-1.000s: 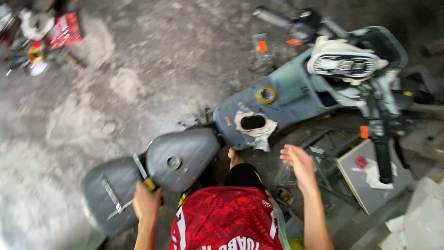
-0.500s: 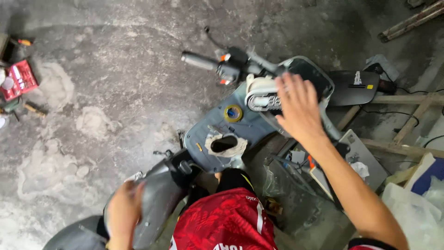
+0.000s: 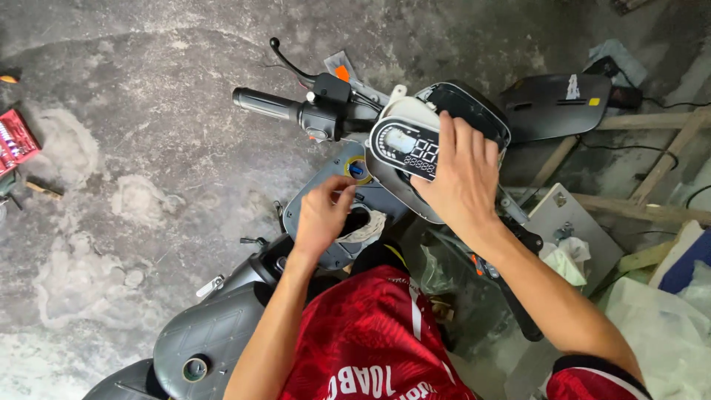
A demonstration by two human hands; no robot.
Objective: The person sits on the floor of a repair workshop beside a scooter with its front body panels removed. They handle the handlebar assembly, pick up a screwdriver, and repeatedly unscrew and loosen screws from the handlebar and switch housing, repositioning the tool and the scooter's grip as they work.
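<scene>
Grey concrete floor (image 3: 148, 111), stained with pale patches, is seen from above beneath a grey scooter (image 3: 222, 326) lying across the middle of the view.

Right hand (image 3: 459, 178): laid flat over the right side of the instrument cluster (image 3: 404, 148), a rounded black-faced display in a pale housing at the scooter's head. The fingers (image 3: 463, 141) are spread apart and rest on the housing's upper edge; the lit display stays uncovered just left of them. No clamping grip is seen.

Left hand (image 3: 322, 215): placed on the grey front panel (image 3: 326, 192) near the cluster, beside a ragged opening (image 3: 359, 222) in that panel. Fingers are bent and drawn together; whether anything is pinched cannot be told. A round lock with a yellow ring (image 3: 357, 170) sits just beyond the fingertips.

Handlebar grip (image 3: 266, 104): black, pointing left, with its lever (image 3: 289, 63) on the far side.

Seat (image 3: 207, 341): grey, quilted, at the near left.

Red tool case (image 3: 15, 141): at the far left edge, open, partly cut off.

Small orange tag (image 3: 341, 72): on a pale strip beyond the handlebar.

Black panel (image 3: 555, 104): at the far right, bearing a small white mark and a yellow square sticker (image 3: 593, 101).

Wooden battens (image 3: 637, 207): at the right.

Red jersey (image 3: 370, 341): worn by the person, at the near edge.
</scene>
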